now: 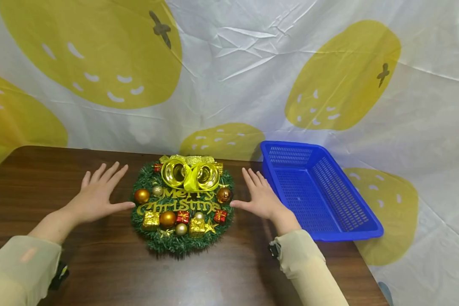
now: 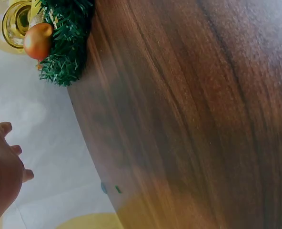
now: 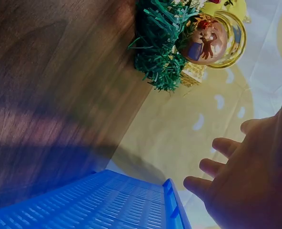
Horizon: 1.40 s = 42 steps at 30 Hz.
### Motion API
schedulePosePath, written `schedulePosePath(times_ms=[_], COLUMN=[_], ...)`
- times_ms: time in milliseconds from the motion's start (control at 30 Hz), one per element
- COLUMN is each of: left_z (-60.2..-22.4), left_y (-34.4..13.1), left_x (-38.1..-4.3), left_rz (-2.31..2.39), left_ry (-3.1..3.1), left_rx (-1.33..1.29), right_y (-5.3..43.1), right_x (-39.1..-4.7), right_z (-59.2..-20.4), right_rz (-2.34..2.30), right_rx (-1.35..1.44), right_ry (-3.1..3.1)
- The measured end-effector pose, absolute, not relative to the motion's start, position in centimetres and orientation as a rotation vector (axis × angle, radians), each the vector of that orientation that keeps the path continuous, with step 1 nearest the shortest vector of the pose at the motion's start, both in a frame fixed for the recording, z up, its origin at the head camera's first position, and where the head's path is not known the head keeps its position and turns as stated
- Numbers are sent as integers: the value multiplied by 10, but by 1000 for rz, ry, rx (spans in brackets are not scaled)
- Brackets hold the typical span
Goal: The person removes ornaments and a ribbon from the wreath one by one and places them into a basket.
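A green Christmas wreath [image 1: 181, 244] lies on the brown table, dressed with gold bells [image 1: 206, 176], a yellow ribbon, shiny baubles, small wrapped boxes and gold "Merry Christmas" lettering. To its left, my left hand [image 1: 95, 197] is spread with fingers straight, the thumb tip close by the wreath's edge. On the other side my right hand [image 1: 262, 195] is likewise spread, its thumb pointing at the wreath's right edge. Neither hand holds anything. In the left wrist view an orange bauble [image 2: 38, 41] shows on the wreath; a copper bauble [image 3: 206, 43] shows in the right wrist view.
A blue plastic basket [image 1: 323, 199] with perforated sides stands right of my right hand, at the table's right side. Behind the table [image 1: 111, 263] hangs a white cloth [image 1: 229, 85] with large yellow fruit shapes.
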<state>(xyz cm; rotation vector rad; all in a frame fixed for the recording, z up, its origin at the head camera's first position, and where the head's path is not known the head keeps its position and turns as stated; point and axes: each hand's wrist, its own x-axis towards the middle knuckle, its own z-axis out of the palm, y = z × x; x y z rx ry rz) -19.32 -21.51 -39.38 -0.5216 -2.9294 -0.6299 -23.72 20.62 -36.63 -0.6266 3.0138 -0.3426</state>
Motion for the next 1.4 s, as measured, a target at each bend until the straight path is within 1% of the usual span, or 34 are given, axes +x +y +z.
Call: schedulePosePath(times_ms=[167, 400, 767, 1100, 1400], left_z=[-394, -400, -408, -416, -429], left_y=[-213, -212, -216, -213, -206], left_x=[-194, -196, -202, -207, -209], left_rz=[-717, -1064, -1353, -1771, -1922], left_ry=[-2948, -2955, -2991, -2933, -2910], left_rx=[-511, -506, -389, -302, -318], right_y=[206, 207, 203, 196, 190], right_x=[-238, -240, -242, -247, -250], right_z=[-367, -370, -374, -386, -395], right_rz=[-407, -527, -710, -961, -1181], right_rx=[-624, -596, -500, -529, -509], right_ry=[2994, 2970, 2936, 2865, 2767])
